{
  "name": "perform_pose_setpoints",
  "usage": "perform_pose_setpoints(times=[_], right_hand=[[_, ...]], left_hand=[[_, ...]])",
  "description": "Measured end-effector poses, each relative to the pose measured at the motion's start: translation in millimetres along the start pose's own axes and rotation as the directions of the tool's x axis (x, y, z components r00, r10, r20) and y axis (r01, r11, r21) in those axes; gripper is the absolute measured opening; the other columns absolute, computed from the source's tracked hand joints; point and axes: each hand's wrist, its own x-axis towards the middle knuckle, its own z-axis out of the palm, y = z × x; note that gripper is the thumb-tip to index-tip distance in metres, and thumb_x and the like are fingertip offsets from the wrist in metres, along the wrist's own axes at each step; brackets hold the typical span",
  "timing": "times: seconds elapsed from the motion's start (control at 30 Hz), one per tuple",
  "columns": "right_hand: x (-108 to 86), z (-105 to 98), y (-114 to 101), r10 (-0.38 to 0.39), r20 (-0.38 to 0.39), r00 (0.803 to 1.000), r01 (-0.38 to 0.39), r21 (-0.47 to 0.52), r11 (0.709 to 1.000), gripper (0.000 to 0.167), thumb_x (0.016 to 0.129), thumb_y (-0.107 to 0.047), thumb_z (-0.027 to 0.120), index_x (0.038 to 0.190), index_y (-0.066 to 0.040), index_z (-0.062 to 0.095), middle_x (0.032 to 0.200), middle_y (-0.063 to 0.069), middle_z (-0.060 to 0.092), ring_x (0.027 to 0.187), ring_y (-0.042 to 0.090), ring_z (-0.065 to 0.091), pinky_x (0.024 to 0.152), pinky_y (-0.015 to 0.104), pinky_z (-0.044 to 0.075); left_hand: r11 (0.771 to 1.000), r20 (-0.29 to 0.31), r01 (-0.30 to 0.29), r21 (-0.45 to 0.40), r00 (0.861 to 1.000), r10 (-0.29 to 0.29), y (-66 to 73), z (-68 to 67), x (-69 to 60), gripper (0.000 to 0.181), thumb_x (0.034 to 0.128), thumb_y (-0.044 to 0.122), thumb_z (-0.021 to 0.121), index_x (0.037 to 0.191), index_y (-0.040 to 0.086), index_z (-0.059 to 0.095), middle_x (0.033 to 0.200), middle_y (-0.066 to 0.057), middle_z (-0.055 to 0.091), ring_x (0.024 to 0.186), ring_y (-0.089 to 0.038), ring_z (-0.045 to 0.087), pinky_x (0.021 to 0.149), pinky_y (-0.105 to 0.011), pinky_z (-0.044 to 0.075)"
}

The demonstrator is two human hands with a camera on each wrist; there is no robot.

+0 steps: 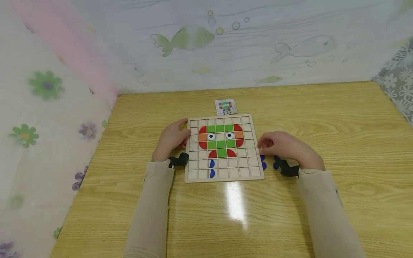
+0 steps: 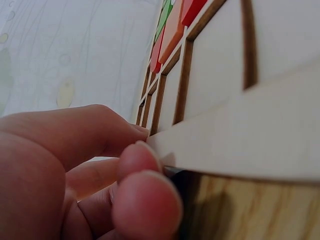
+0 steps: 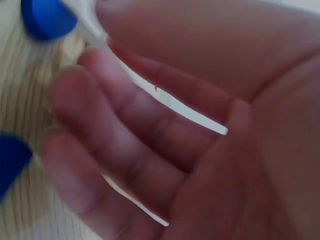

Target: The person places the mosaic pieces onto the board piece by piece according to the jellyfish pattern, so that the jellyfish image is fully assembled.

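Observation:
A square wooden grid board lies on the table between both hands. Red rounded pieces, orange squares, green squares, white eye discs and two blue half-circles fill some of its cells. My left hand pinches the board's left edge, its fingertips against the side. At the opposite edge, my right hand holds the board with thumb and forefinger. Its other fingers are loosely bent; the exact contact is partly hidden.
Loose blue pieces lie beside the board's right edge, some near the right wrist's black camera. A small picture card with a similar coloured figure lies behind the board. The wooden table meets a painted wall at the back.

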Motion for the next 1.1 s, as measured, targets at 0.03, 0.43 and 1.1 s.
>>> perform_pose_setpoints(times=[0.03,0.43,1.1], right_hand=[[-1.0,-1.0,1.3,0.001,0.016,1.000,-0.001,0.004,1.000,0.019,0.081,-0.020,0.064,0.097,-0.011,0.061,0.077,0.001,0.055,0.071,0.017,0.048,0.067,0.032,0.039],[-4.3,-1.7,0.7,0.011,0.088,0.996,-0.008,-0.025,1.000,0.031,0.078,-0.022,0.067,0.104,-0.010,0.055,0.077,0.002,0.050,0.071,0.016,0.047,0.066,0.032,0.036],[-1.3,-0.5,1.2,0.022,-0.029,0.999,-0.024,-0.066,0.998,0.019,0.079,-0.016,0.066,0.094,-0.009,0.059,0.088,0.004,0.056,0.078,0.020,0.047,0.071,0.035,0.038]], left_hand=[[1.000,0.001,-0.001,-0.002,1.000,0.001,0.1,-0.2,0.1,0.058,0.0821,0.024,0.048,0.138,0.028,0.033,0.058,-0.008,0.059,0.047,-0.021,0.057,0.045,-0.030,0.044],[1.000,0.000,-0.001,-0.017,1.000,0.001,-0.1,-0.2,-0.4,0.058,0.0827,0.024,0.049,0.138,0.029,0.033,0.058,-0.008,0.059,0.047,-0.021,0.057,0.045,-0.031,0.045],[1.000,-0.003,0.000,-0.010,1.000,0.000,-1.3,0.3,0.9,0.058,0.0828,0.025,0.049,0.138,0.029,0.033,0.058,-0.008,0.059,0.047,-0.022,0.057,0.046,-0.031,0.044]])
